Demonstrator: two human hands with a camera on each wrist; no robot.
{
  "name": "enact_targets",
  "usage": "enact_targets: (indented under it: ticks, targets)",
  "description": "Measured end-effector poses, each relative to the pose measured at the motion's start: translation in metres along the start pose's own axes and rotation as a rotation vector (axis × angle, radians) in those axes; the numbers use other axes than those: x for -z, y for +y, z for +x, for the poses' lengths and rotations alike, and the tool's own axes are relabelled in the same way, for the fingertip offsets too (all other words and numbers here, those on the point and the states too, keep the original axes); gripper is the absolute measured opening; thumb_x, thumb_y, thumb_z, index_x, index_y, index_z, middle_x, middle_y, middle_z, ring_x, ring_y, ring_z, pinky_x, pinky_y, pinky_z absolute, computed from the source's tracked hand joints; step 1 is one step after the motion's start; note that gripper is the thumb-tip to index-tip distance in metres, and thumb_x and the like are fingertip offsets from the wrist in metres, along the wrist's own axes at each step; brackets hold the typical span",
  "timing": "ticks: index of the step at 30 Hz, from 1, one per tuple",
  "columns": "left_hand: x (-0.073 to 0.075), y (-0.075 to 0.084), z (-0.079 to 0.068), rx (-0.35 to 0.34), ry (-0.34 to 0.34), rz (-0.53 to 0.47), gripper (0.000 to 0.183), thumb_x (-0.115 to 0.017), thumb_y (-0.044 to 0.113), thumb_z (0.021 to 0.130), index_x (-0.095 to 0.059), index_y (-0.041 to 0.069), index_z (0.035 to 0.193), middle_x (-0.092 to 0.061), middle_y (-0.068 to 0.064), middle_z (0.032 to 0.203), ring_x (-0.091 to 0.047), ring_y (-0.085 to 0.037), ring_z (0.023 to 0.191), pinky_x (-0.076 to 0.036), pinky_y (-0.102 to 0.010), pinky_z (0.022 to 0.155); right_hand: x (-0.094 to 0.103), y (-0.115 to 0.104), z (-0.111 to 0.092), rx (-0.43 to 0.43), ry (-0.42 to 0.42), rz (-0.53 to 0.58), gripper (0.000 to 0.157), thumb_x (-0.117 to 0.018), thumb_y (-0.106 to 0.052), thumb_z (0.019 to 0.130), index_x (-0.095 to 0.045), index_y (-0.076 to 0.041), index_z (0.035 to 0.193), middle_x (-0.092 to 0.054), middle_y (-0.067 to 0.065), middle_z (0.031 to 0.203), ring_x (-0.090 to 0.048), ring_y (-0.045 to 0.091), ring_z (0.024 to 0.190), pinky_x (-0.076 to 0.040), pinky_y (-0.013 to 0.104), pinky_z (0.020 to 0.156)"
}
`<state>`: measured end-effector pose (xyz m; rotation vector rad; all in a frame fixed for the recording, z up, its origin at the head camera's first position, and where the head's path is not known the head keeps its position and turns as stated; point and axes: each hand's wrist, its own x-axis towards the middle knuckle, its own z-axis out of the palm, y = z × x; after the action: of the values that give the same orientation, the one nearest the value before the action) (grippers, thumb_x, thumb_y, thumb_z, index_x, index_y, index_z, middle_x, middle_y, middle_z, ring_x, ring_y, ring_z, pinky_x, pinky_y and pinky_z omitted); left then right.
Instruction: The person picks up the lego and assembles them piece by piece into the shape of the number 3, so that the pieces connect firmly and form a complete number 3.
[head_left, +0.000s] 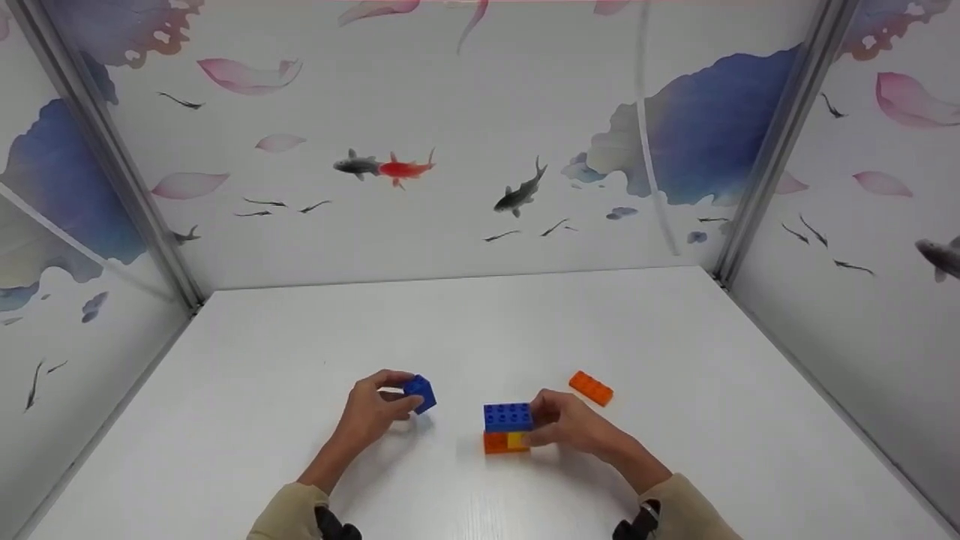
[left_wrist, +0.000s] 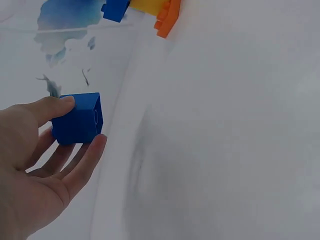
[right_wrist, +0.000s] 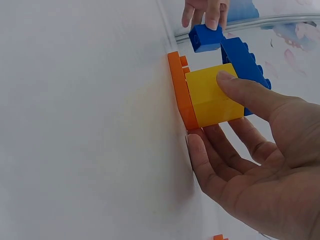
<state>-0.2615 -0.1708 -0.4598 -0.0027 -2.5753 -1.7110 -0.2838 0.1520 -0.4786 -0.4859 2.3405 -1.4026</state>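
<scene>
While my left fingers pinch a small blue block over the white bench, my right fingers hold a block stack on it. An orange block lies nearby. Fish and pink petals dot the white walls.

At seven o'clock in the head view, the left hand pinches, left forearm slanting toward one o'clock. At five o'clock, the right hand grips, right forearm slanting toward ten.
</scene>
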Motion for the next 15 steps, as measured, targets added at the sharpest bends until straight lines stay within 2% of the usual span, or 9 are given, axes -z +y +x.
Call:
enact_targets:
  ticks: [9,15]
  targets:
    - [-0.015,0.015,-0.002,-0.115,-0.075,0.009,0.043,-0.076,0.024,0.089,-0.063,0.007,0.126,-0.064,-0.016,0.123,-0.066,-0.028,0.112,-0.060,-0.040,0.091,0.000,0.002,0.000,0.019,-0.009,0.004,0.030,-0.081,-0.016,0.084,-0.063,-0.009,0.106,-0.071,0.005,0.111,-0.062,0.019,0.099,-0.057,0.033,0.092]
    - [-0.026,0.028,-0.002,-0.160,-0.113,-0.022,0.045,-0.075,0.022,0.090,-0.060,0.005,0.129,-0.063,-0.018,0.127,-0.066,-0.032,0.115,-0.059,-0.040,0.095,0.001,0.002,-0.001,0.029,-0.005,0.001,0.029,-0.081,-0.018,0.084,-0.064,-0.009,0.105,-0.070,0.005,0.109,-0.062,0.020,0.098,-0.055,0.031,0.087]
